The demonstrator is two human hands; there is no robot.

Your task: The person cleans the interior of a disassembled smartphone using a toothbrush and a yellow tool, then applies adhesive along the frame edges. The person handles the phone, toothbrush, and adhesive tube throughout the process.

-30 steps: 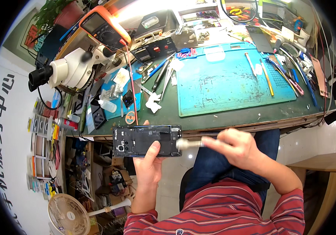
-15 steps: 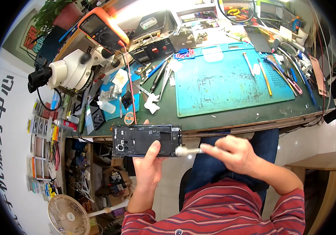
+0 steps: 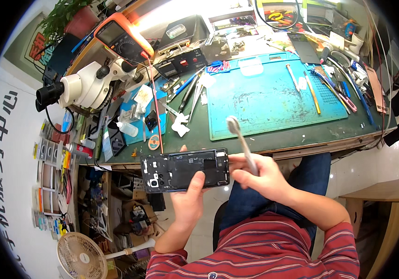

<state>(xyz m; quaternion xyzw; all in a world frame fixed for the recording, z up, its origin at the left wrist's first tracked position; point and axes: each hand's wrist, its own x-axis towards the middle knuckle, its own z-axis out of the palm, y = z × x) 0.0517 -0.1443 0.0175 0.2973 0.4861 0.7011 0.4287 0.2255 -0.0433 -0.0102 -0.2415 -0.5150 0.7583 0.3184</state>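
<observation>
My left hand (image 3: 187, 197) is closed around an opened smartphone (image 3: 174, 169). The phone's back cover is off, so its black inner parts and camera lenses show. My left thumb presses on its face and my other fingers are mostly behind it. In my right hand (image 3: 267, 179), a small brush (image 3: 240, 135) like a toothbrush is gripped by its greyish handle. The brush's pale head points up and away, apart from the phone. My right fingers are beside the phone's right end; I cannot tell whether they touch it.
Beyond the phone lies a blue work mat (image 3: 264, 102) with pen-like tools. Left of it are a white microscope (image 3: 85, 88), an orange multimeter (image 3: 122, 39), a plastic bottle (image 3: 127, 129) and crumpled tissue (image 3: 180, 124). A fan (image 3: 82, 255) stands at lower left.
The brush has swung up from the phone's lower right corner, its head now pointing away from me. My left hand and the phone have shifted slightly right and nearer. My right hand has moved left.
</observation>
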